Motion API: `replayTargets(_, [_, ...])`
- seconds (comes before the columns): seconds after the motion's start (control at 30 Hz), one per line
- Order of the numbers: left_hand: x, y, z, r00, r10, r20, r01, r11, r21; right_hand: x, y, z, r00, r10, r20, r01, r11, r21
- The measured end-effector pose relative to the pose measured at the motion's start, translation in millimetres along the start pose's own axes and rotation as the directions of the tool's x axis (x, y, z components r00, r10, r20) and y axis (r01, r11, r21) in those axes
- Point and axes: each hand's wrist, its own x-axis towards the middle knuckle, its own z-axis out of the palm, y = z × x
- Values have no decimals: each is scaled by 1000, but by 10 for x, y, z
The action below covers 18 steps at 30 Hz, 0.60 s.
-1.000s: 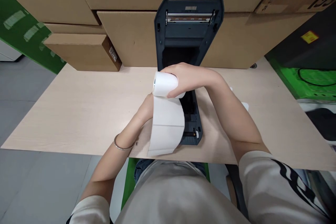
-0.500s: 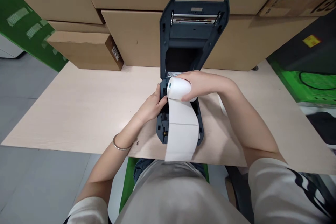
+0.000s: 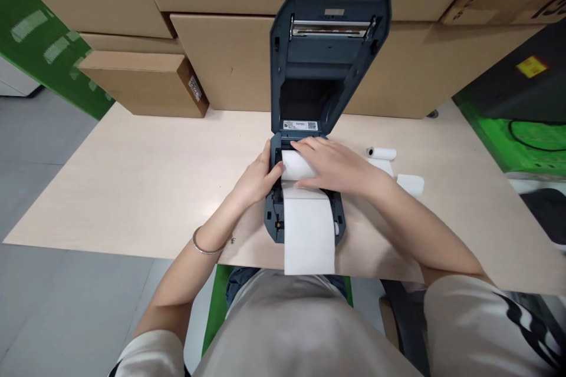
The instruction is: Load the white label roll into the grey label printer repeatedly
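A dark label printer (image 3: 276,230) stands on the table with its lid (image 3: 321,62) tilted up and back. Down in its body sits a white label roll (image 3: 295,165). From the roll a label strip (image 3: 309,235) runs toward me and hangs past the table's front edge. My right hand (image 3: 329,166) lies over the roll's right part, its fingers wrapped across the top and thumb at the near side. At the printer's left side is my left hand (image 3: 260,175), fingers along the outer wall and thumb by the roll's left end.
A small white roll (image 3: 382,154) and a curled white piece of paper (image 3: 410,184) lie to the right on the table (image 3: 154,188). Cardboard boxes (image 3: 230,65) stack along the back. A flat carton (image 3: 141,85) stands at the back left.
My right hand has lowered the label roll into the printer body and tipped flatter over it. The label strip has straightened. My left hand stays nearly in place.
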Motion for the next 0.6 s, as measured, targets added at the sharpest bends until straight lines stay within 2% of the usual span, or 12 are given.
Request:
replayTargets(0.13, [-30,51,-4,1000,2,-16,-1,1000,1,-563,-219,191,975,-85,-207,76,996,-50])
replayTargets(0.27, [-33,70,-15,1000,5,-12,-4,998,58,-989,-461,630,940,-211,-268,179,974,-140])
replayTargets(0.4, [-13,31,-9,1000,4,-20,-2,997,82,-1090,-593,891,931,-181,-317,130,976,-175])
replayTargets(0.6, [-10,53,2,999,-29,-17,30,996,79,-1070,-629,877,920,-215,-326,162,970,-184])
